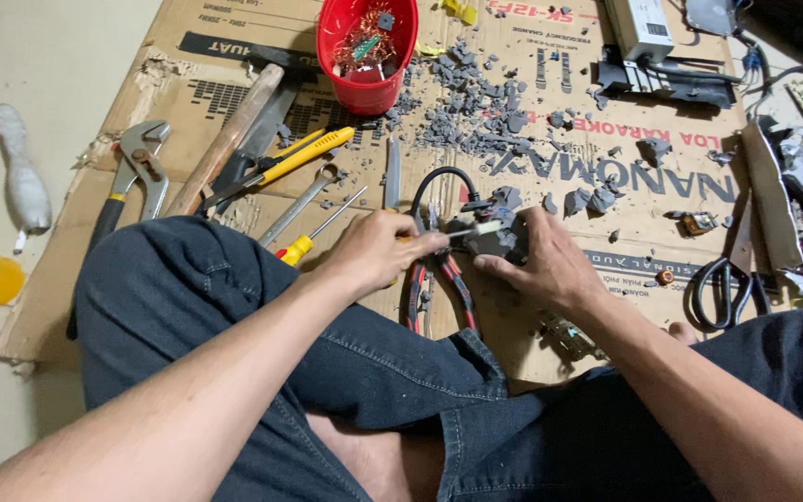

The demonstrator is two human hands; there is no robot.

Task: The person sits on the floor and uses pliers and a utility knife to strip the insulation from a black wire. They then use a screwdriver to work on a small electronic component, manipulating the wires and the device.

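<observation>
red bucket (367, 56) — yel-handled screwdriver (301, 245)

Your left hand (378, 249) is pinching a thin pale tool (476, 229), possibly metal, though blur is hiding its finish. Your right hand (541, 265) is gripping a matt grey block (497, 237) that is looking rough and crumbly, like the grey chips (476, 98) lying on the dull brown cardboard (643, 200) with its torn, fibrous edge. The bucket (368, 56) is showing glossy red plastic. The hammer (225, 139) is showing a smooth wooden handle, the wrench (297, 204) bare steel, and your jeans (178, 297) dark woven denim.
</observation>
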